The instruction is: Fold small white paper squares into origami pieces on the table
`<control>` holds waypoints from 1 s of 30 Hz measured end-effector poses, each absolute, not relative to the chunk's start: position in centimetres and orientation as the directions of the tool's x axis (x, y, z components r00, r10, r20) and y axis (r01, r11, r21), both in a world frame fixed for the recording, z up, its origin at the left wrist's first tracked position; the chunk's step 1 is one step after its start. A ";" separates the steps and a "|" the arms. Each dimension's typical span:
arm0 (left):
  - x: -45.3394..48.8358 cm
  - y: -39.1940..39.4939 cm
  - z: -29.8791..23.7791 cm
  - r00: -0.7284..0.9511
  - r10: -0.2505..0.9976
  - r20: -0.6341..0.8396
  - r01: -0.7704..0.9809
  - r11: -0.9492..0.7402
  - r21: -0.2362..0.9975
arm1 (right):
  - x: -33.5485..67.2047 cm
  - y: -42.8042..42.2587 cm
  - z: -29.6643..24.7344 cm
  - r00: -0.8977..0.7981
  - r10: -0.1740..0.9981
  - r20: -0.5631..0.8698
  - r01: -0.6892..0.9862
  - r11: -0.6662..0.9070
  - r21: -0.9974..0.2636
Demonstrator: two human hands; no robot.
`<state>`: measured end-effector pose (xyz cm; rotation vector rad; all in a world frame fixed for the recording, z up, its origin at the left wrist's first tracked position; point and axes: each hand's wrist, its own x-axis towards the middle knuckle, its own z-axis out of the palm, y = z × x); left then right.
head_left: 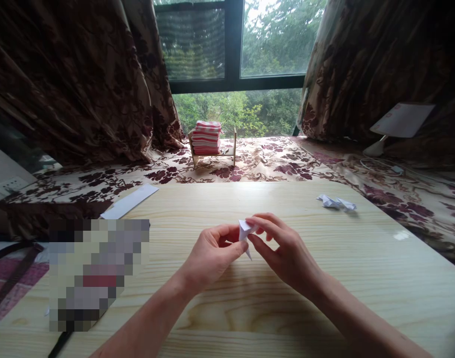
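Note:
A small folded white paper piece point(245, 233) hangs pinched between both my hands just above the middle of the pale wooden table point(361, 278). My left hand point(212, 256) grips its left side with thumb and fingers closed. On the other side, my right hand point(283, 248) pinches the paper's top and right edge with its fingertips. The paper's pointed tip hangs down between the two thumbs.
Folded white paper shapes point(336, 202) lie on the table at the far right. A white paper strip point(130, 201) lies at the far left edge. A blurred-out object point(96, 273) covers the left of the table. Behind it, a tiny wooden bench point(212, 144) holds a striped cushion stack.

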<state>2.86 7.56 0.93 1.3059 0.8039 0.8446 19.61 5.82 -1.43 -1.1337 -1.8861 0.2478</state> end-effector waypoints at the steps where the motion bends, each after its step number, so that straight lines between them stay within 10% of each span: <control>1: 2.9 7.5 0.9 0.477 0.879 -0.016 -0.056 0.049 0.997 | 19.6 5.8 -1.4 -0.180 0.790 0.586 0.601 0.560 -0.571; 10: 3.0 7.5 0.9 0.390 0.916 0.096 0.131 -0.158 0.979 | 19.2 5.5 -1.2 -0.080 0.898 0.432 0.527 0.406 -0.747; 16: 3.3 7.2 0.5 0.298 0.948 0.114 0.193 -0.177 0.965 | 19.6 6.1 -0.9 0.075 0.985 0.158 0.195 0.141 -0.971; 21: 3.1 7.2 0.0 0.292 0.866 0.405 0.337 -0.489 0.804 | 19.6 6.1 -0.7 0.023 0.998 0.052 0.048 0.051 -0.998; 30: 3.0 7.3 0.3 0.220 0.875 0.432 0.346 -0.484 0.804 | 19.3 6.0 -0.4 -0.026 0.998 0.056 -0.024 0.056 -0.998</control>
